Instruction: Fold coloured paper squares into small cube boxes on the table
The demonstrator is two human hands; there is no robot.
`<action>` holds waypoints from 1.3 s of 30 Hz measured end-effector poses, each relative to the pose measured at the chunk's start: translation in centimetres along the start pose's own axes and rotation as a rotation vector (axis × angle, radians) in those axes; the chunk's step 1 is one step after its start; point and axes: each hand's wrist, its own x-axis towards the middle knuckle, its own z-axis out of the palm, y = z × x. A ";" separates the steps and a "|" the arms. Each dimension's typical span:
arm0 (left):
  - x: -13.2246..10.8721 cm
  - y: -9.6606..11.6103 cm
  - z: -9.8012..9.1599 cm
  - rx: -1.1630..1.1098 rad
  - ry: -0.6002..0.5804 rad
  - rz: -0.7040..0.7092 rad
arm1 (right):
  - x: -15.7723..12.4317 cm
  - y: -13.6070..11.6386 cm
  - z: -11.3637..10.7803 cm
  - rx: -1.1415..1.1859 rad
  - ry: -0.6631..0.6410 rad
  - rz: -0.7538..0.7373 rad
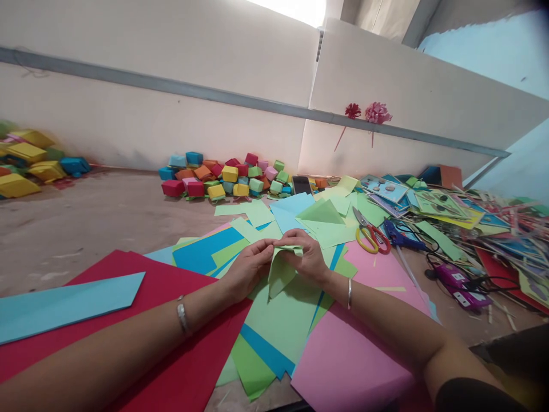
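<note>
A folded sheet of light green paper [282, 273] is held up between both hands, over a stack of green and blue sheets. My left hand [252, 268] pinches its upper left edge, fingertips close to those of the other hand. My right hand [306, 257] grips the same sheet from the right, fingers bent over its top edge. Part of the paper is hidden behind the fingers. Beneath it lies a larger light green sheet [274, 326]. A pair of scissors [369, 233] with yellow and red handles lies to the right of my right hand.
Red card [171, 349] and a light blue strip [68, 303] lie left; pink card [347, 355] lies right. Small coloured paper boxes [229, 174] line the wall, beside a phone [302, 185]. A blue glue gun [401, 236] and a purple power strip [458, 286] with cords sit right.
</note>
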 end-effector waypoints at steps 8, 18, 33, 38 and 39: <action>0.2 0.0 -0.5 -0.064 -0.108 -0.044 | -0.2 0.1 0.1 0.043 0.017 0.076; 0.4 -0.1 -0.5 -0.062 -0.041 -0.075 | 0.2 -0.7 0.3 0.023 0.136 0.187; 0.6 0.1 -0.7 -0.131 -0.014 -0.097 | 0.5 -0.7 -0.3 -0.193 0.077 -0.034; 0.9 0.1 -0.9 -0.193 0.006 -0.093 | 0.6 -0.8 -0.9 -0.311 -0.002 -0.143; 1.0 0.1 -0.8 -0.204 0.020 -0.094 | 0.6 -0.8 -1.0 -0.310 -0.007 -0.173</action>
